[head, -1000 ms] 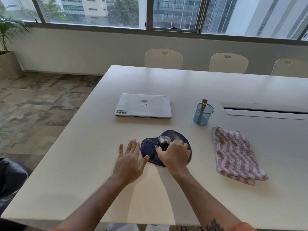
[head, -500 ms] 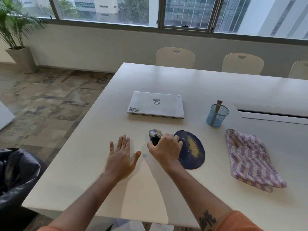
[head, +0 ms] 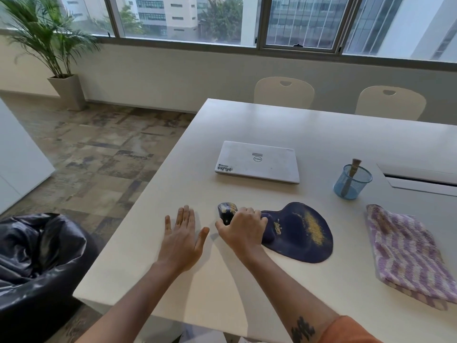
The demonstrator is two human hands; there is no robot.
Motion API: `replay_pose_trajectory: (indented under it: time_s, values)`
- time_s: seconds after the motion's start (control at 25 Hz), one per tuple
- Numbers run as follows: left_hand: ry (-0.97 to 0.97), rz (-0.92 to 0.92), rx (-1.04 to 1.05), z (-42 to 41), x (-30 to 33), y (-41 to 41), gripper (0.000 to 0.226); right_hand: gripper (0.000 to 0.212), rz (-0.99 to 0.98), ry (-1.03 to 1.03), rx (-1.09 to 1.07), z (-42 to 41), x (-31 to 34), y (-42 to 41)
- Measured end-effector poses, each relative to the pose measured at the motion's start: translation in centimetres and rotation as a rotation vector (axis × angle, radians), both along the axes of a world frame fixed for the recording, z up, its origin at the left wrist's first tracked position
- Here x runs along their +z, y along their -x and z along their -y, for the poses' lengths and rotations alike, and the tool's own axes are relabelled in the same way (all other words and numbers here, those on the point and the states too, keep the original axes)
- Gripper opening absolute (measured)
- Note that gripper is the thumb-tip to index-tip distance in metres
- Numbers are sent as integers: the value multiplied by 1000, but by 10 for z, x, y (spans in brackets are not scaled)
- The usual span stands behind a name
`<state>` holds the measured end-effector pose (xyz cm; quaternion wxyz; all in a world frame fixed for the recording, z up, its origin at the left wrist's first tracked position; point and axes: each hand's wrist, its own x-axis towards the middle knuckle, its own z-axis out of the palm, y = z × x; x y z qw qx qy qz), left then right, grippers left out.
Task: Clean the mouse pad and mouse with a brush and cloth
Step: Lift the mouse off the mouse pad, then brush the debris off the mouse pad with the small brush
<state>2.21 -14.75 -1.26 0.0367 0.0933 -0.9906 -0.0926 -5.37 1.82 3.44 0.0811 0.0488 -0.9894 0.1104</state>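
Note:
A dark blue mouse pad [head: 300,233] with a wrist bump lies on the white table [head: 247,125], streaked with yellow crumbs. Just left of the pad sits a dark mouse [head: 226,212], also speckled with crumbs, and my right hand [head: 241,230] grips it from behind. My left hand [head: 181,230] rests flat on the table with fingers spread, a little left of the mouse. A brush [head: 352,173] stands in a blue mesh cup [head: 352,183] behind the pad. To the right of the pad lies a folded purple-and-white striped cloth [head: 408,253].
A shut white laptop [head: 257,162] lies behind the mouse. A cable slot [head: 422,180] is cut into the table at the right. Two cream chairs [head: 284,92] stand at the far side. A black bin bag [head: 37,256] sits off the table's left edge.
My right hand has slid the mouse off the pad to its left, onto the bare table. The left hand stayed flat on the table. The view has swung left.

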Motion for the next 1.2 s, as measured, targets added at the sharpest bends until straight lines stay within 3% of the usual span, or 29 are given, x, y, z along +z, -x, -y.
replay_pose_trajectory:
  time_s: [0.4,0.64,0.88,1.2]
  values:
    - [4,7,-6,3,-1,-9,102,68,15,8,3,5,-4,-4]
    - [4,-17,-13,-6,2,-8,96,91,52,-7,27,-7,-5,-7]
    - [3,-94,-67,-32,26,11,93,66,-129,61,75,-49,10,16]
    - [23,-131,-210,-110,50,60,90,64,-124,25,-4,-152,25,82]
